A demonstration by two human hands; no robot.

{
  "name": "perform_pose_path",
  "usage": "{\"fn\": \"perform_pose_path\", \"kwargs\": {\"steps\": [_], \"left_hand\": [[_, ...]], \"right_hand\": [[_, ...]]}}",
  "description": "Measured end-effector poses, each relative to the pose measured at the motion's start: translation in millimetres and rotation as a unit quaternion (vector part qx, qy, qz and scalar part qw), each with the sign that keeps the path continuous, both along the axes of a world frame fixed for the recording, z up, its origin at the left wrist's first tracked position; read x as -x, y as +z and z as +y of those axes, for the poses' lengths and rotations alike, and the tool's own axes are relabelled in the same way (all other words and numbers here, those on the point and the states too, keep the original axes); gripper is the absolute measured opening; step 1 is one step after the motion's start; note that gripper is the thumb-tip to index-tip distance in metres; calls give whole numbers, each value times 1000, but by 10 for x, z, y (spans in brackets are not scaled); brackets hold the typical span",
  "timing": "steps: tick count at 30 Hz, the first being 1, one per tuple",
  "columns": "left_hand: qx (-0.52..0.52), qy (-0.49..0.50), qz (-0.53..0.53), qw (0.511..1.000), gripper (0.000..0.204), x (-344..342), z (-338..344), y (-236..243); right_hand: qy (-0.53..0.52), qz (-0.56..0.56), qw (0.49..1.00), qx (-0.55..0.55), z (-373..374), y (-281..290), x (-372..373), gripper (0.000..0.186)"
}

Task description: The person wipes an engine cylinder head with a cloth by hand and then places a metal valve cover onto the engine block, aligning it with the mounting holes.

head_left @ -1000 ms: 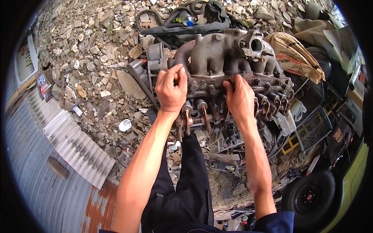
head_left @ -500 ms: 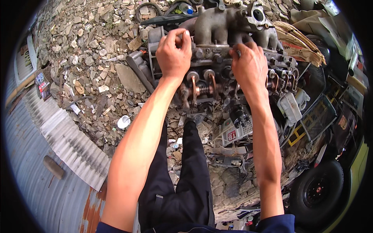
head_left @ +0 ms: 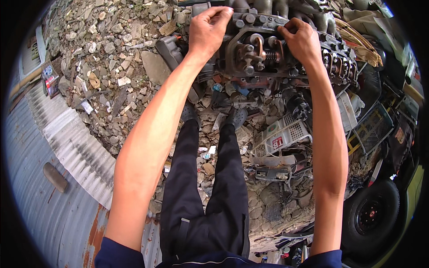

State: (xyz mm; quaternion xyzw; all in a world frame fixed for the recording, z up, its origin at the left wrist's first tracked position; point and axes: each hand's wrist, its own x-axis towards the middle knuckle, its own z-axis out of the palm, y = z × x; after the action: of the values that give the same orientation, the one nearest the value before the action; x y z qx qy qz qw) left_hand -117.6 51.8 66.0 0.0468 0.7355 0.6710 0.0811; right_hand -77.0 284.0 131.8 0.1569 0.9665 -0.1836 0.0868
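Observation:
A greasy cylinder head (head_left: pixel 279 20) lies crosswise at the top of the view, with bolt heads along its far side. Copper-coloured rocker arms (head_left: pixel 257 40) and a coil spring (head_left: pixel 271 55) show within a dark curved rim at its left part. My left hand (head_left: pixel 207 33) is closed above the left far corner, thumb and forefinger pinched together. My right hand (head_left: pixel 302 41) is closed too, its fingertips at the far edge beside the bolts. Whatever either pinch holds is hidden. Behind them runs a grey manifold (head_left: pixel 263 6), cut off by the upper edge.
Broken stone (head_left: pixel 116 53) covers the ground on the left, beside corrugated sheeting (head_left: pixel 67 138). Below the cylinder head lie a black cylindrical part (head_left: pixel 297 105) and a pale plastic grille (head_left: pixel 281 136). A wheel (head_left: pixel 373 212) stands at the lower right. My shoes (head_left: pixel 237 117) are near the engine parts.
The view has shifted, so the engine parts sit higher and further right. Both my hands have risen in the picture with them. The cylinder head's left part looks larger, and a dark rim shows there.

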Motion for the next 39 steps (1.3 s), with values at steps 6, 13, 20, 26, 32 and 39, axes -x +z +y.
{"fn": "perform_pose_path", "kwargs": {"steps": [6, 13, 20, 26, 32, 39], "left_hand": [[174, -167, 49, 969, 31, 4, -70, 472], [356, -251, 386, 813, 18, 262, -52, 493], [415, -261, 454, 744, 17, 256, 142, 346], [415, -278, 348, 793, 18, 241, 70, 542], [318, -273, 256, 871, 27, 326, -106, 592], [117, -29, 3, 993, 22, -1143, -950, -10]], "right_hand": [[10, 29, 1000, -3, 82, -112, -53, 30], [-37, 39, 998, -46, -130, -93, -146, 41], [-28, 63, 998, 3, 73, -223, -287, 49], [-45, 129, 991, 2, -601, 16, -562, 40], [5, 230, 972, -45, -820, -6, -716, 37], [16, 234, 966, -107, -821, -163, -711, 35]]}}
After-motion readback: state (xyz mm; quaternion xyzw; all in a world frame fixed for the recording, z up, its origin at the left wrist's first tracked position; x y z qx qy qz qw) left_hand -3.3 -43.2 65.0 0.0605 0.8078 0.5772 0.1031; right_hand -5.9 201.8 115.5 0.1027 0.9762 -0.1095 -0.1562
